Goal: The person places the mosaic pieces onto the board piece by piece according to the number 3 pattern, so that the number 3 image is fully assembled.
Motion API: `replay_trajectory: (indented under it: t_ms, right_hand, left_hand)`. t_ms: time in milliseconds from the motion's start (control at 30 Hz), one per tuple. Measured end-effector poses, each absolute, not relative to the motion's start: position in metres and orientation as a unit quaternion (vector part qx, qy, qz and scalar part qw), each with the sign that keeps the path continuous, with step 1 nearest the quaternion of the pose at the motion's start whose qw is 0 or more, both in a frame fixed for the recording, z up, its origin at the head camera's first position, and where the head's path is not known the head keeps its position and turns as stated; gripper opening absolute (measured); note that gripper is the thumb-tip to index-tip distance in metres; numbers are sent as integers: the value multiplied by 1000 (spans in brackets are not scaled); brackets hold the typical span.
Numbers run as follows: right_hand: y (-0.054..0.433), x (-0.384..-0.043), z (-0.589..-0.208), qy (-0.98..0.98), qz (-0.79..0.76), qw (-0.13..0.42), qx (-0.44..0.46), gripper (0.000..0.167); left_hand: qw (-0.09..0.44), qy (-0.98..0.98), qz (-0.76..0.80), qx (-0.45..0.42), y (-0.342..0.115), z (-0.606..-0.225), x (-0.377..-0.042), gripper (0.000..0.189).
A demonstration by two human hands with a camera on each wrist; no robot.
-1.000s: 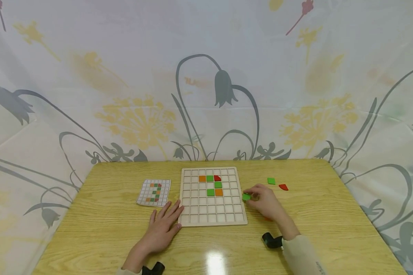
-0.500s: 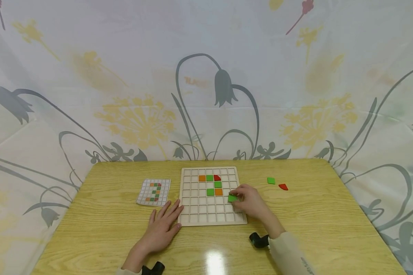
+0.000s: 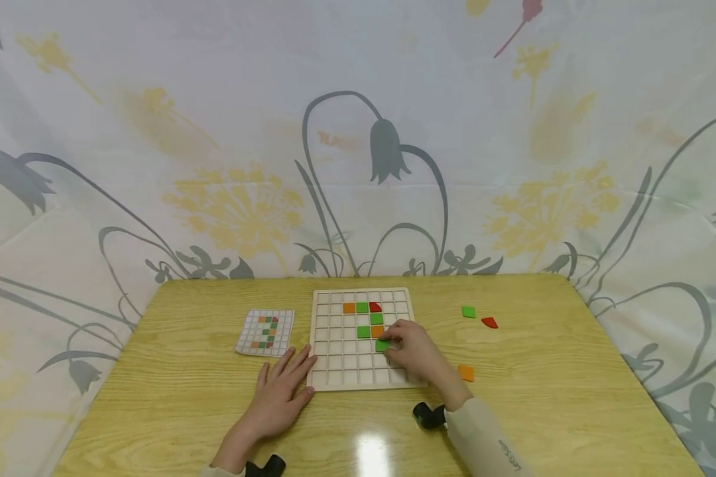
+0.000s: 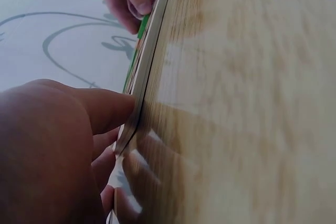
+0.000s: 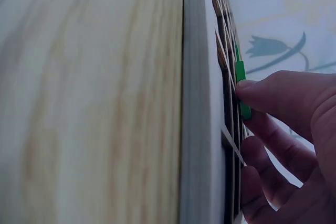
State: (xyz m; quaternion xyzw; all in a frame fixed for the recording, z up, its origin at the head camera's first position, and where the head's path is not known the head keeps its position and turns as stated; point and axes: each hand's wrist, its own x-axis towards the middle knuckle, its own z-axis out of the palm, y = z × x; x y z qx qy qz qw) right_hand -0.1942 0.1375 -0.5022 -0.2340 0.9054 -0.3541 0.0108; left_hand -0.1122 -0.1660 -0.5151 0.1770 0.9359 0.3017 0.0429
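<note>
A pale wooden grid board (image 3: 337, 379) lies mid-table with several orange, green and red tiles set in its upper cells. My right hand (image 3: 416, 351) pinches a green square tile (image 3: 382, 346) between thumb and fingers, just below the orange tile (image 3: 377, 331). In the right wrist view the green tile (image 5: 243, 90) sits tilted at the grid's ridges, thumb on its edge. My left hand (image 3: 277, 397) lies with fingers spread, its fingertips against the board's left edge; the left wrist view shows the thumb (image 4: 113, 106) touching the board's side.
Left of the board is a paper card (image 3: 244, 334) printed with a coloured grid pattern. To the right lie a green square tile (image 3: 468, 311), a red quarter-round tile (image 3: 489, 322) and an orange square tile (image 3: 466, 373). A patterned curtain (image 3: 358, 165) hangs behind the table.
My right hand has carried the green tile leftward from beside the board to a cell below the orange one. The loose orange tile has come into sight. My left hand has stayed put.
</note>
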Motion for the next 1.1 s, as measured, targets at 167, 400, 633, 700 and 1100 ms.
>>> replay_trajectory:
  t_ms: [167, 400, 633, 700, 1100]
  right_hand:
    - [132, -194, -502, 907, -357, 11, -221, 19]
    - [127, -193, -500, 910, -367, 23, -190, 19]
    - [126, -192, -501, 907, -380, 27, -178, 16]
    - [127, -192, -502, 905, -385, 29, -176, 15]
    - [133, -192, -504, 889, -431, 29, -153, 16]
  left_hand:
    - [39, 936, 303, 176, -167, -515, -112, 53]
    - [39, 936, 303, 175, -167, -513, -111, 53]
    - [40, 935, 307, 175, -167, -514, -111, 54]
    - [40, 935, 307, 175, -167, -514, -111, 54]
    - [44, 933, 310, 176, -167, -515, -112, 54]
